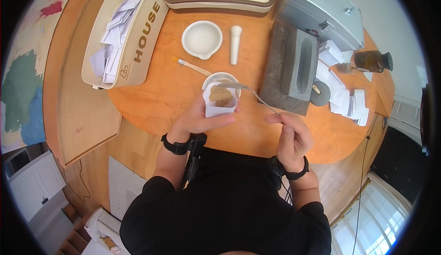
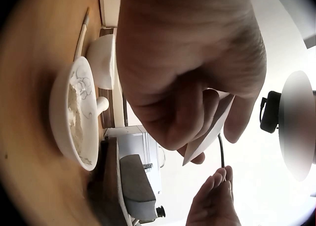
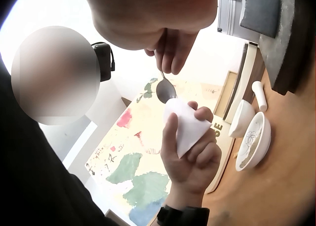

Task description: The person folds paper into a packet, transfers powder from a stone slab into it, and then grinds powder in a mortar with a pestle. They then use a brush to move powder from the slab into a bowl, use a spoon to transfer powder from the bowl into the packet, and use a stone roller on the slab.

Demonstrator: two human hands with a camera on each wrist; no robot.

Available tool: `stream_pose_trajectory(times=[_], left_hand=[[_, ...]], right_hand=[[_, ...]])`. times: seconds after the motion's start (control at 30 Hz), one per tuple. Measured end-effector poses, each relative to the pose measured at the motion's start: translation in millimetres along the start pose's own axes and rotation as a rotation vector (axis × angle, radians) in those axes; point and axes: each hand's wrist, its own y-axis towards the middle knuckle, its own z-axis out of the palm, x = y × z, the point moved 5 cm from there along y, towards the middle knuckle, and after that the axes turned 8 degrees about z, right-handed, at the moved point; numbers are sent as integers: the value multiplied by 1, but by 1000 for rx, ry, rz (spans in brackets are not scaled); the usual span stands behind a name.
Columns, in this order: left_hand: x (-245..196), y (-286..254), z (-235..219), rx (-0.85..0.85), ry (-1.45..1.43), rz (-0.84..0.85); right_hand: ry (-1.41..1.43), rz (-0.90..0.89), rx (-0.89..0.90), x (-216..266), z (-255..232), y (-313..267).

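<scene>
My left hand (image 1: 196, 116) holds a folded white paper cone (image 1: 219, 112), its open top showing tan-brown powder (image 1: 221, 95). The right hand (image 1: 294, 138) pinches the thin handle of a metal spoon (image 1: 232, 85). In the head view the spoon's bowl overlaps the cone's far edge; in the right wrist view the spoon (image 3: 166, 91) tips down right at the cone's upper rim. Beyond the cone on the table stands a white bowl (image 2: 58, 110), with pale powder (image 2: 75, 119) inside. Both hands are raised above the tabletop.
A white mortar (image 1: 202, 39), a pestle (image 1: 235, 46) and a flat brush (image 1: 190, 65) lie beyond the bowl. A grey stone trough (image 1: 294, 82) sits right, near a silver case (image 1: 321, 14), brown jar (image 1: 373, 61) and white papers. The HOUSE bin (image 1: 149, 48) stands left.
</scene>
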Motion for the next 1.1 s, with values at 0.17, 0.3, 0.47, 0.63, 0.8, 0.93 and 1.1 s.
stream_pose_trajectory(times=[0.17, 0.3, 0.47, 0.63, 0.8, 0.93, 1.1], left_hand=[[-10, -1, -16, -26, 448, 208], [-15, -2, -30, -124, 486, 234], [-13, -20, -57, -443, 361, 194], [12, -38, -65, -466, 423, -5], [32, -48, -69, -472, 487, -43], [29, -44, -65, -481, 490, -68], [30, -43, -67, -478, 520, -51]], right_hand=[[105, 44, -131, -1, -13, -5], [4, 158, -118, -6, -14, -2], [-143, 295, 73, -27, 0, 2], [-182, 337, 71, -46, 25, -3], [-156, 361, 59, -60, 39, -2], [-155, 345, 163, -61, 41, -2], [-177, 249, 146, -47, 35, -1]])
